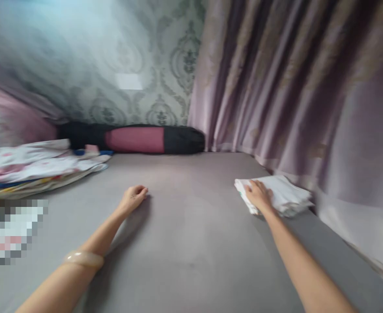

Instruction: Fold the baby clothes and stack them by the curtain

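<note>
My left hand [133, 198] hovers just over the grey sheet [191, 239], its fingers curled closed with nothing visible in them. A pale bangle [84, 258] circles that wrist. To the right, my right hand [259, 193] lies on the left part of a folded white cloth stack [285, 191], fingers spread over its top. The stack sits flat near the curtain side, with several layers showing along its near edge. The fingertips of the right hand are slightly blurred.
A layered pile of printed cloths [41, 167] lies at the left, with a pixelated patch [12, 230] in front of it. A long black and maroon bolster-shaped bundle [136, 140] runs along the wallpapered wall [165, 65]. Mauve curtains [276, 74] hang down the right side.
</note>
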`<control>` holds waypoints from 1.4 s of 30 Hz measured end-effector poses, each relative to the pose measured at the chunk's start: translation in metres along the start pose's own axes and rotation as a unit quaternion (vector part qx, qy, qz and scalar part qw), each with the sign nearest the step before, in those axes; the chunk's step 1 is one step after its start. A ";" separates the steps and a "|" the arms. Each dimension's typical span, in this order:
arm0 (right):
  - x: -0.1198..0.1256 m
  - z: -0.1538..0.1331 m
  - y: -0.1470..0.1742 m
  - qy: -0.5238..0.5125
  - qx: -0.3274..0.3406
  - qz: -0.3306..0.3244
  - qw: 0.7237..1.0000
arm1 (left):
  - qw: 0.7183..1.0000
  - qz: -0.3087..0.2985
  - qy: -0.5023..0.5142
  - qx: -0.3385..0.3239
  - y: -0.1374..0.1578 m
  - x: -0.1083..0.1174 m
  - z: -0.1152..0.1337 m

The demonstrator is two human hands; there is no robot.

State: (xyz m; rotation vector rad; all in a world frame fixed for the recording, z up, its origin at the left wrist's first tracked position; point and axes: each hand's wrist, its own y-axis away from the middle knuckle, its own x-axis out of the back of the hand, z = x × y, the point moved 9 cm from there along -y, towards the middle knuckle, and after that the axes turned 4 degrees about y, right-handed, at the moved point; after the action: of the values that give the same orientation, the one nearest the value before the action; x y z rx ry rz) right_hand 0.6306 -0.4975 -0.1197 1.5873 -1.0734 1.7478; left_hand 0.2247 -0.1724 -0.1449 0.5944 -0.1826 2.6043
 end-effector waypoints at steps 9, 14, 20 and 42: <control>-0.028 -0.119 0.023 -0.079 0.240 0.144 0.957 | 0.994 0.068 -0.081 -0.026 0.000 0.027 -0.016; -0.044 -0.199 0.062 -0.129 0.319 0.108 0.933 | 0.995 0.054 -0.079 -0.007 -0.010 0.028 -0.032; -0.040 -0.260 0.096 -0.148 0.364 0.065 0.917 | 0.999 0.032 0.014 0.034 -0.016 0.038 -0.044; -0.039 -0.277 0.126 -0.103 0.373 0.065 0.920 | 0.819 0.498 0.239 0.157 -0.032 0.316 -0.106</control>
State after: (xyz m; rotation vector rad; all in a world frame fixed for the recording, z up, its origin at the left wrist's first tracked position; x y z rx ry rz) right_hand 0.3812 -0.3285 -0.1794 2.2252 -0.6211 2.2865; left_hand -0.0532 0.0080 -0.1002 -0.1831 0.1625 3.7460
